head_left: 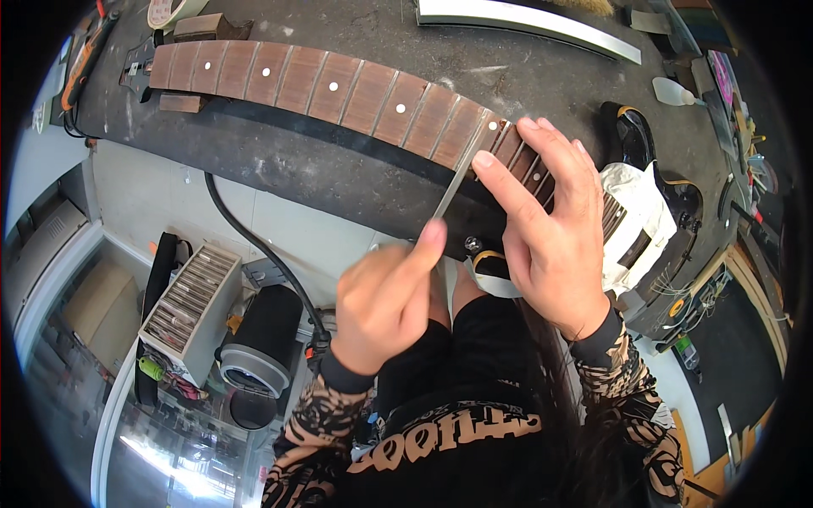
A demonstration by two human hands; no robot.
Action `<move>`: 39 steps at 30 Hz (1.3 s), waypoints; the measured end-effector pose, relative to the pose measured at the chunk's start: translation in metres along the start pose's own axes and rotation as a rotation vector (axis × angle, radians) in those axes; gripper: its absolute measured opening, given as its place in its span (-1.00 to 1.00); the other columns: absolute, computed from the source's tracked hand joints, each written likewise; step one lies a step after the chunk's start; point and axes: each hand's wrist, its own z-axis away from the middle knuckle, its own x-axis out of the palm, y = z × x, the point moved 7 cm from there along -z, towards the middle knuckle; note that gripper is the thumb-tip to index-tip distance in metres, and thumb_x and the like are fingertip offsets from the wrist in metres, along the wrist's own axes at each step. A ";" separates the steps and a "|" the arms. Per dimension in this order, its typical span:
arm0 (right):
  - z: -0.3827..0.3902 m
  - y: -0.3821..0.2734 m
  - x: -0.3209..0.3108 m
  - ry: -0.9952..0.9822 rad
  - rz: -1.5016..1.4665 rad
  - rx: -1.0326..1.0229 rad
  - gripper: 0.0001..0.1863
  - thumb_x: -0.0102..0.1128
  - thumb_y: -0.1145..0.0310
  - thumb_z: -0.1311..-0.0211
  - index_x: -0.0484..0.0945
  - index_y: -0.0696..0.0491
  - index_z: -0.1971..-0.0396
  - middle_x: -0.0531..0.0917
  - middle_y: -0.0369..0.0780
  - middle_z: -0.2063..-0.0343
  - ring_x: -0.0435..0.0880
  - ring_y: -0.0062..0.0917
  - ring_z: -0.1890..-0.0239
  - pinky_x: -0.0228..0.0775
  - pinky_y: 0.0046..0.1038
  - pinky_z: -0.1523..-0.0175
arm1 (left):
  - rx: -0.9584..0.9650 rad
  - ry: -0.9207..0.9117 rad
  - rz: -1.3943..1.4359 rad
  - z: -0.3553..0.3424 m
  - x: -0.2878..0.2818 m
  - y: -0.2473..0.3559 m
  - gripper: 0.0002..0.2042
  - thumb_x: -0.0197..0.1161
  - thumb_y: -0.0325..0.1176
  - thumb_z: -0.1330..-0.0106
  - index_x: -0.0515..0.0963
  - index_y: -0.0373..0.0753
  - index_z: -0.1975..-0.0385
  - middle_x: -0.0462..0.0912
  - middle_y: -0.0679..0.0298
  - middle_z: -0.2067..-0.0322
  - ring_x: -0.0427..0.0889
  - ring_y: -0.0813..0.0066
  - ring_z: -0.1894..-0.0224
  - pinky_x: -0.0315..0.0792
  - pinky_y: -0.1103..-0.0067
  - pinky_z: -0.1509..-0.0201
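An electric guitar lies across the bench, its brown fretboard (296, 80) facing up with white dot inlays and metal frets. My left hand (381, 300) is closed round the lower end of a thin metal file (457, 182), which lies across the fretboard along the fret direction. My right hand (555, 229) is open, fingers spread over the upper frets. Its index fingertip is at the file's edge; whether it presses on it I cannot tell. White paper (648, 212) covers part of the dark guitar body (631, 140) beside that hand.
Wooden blocks (182, 102) sit by the headstock (135, 72). A long silver bar (533, 25) lies at the back, a small plastic bottle (673, 91) at right. Below the bench edge are a black cable (250, 237), a box of packed slats (190, 300) and a black cylindrical device (267, 334).
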 end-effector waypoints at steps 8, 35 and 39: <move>-0.001 0.001 0.003 0.002 -0.009 -0.004 -0.29 0.37 0.57 -0.14 0.68 -0.28 -0.34 0.51 -0.10 -0.41 0.49 -0.06 -0.48 0.26 0.12 -0.55 | 0.057 0.041 0.003 -0.032 0.014 -0.005 -0.42 0.30 -0.73 -0.22 0.67 -0.30 -0.31 0.49 0.19 0.52 0.52 0.18 0.54 0.46 0.31 0.42; 0.000 0.000 0.000 -0.008 -0.021 -0.015 -0.32 0.34 0.57 -0.18 0.70 -0.28 -0.31 0.50 -0.08 -0.42 0.47 -0.03 -0.50 0.25 0.13 -0.56 | 0.075 0.070 0.013 -0.041 0.020 -0.003 -0.47 0.29 -0.72 -0.23 0.69 -0.32 -0.26 0.59 0.16 0.47 0.57 0.20 0.51 0.50 0.32 0.40; -0.001 0.003 -0.004 -0.025 -0.026 -0.008 -0.27 0.35 0.61 -0.10 0.69 -0.26 -0.32 0.50 -0.07 -0.42 0.46 -0.03 -0.51 0.24 0.14 -0.57 | 0.022 0.004 -0.032 0.024 0.005 0.003 -0.55 0.33 -0.78 -0.28 0.69 -0.44 -0.20 0.75 0.04 0.38 0.65 0.20 0.51 0.52 0.42 0.38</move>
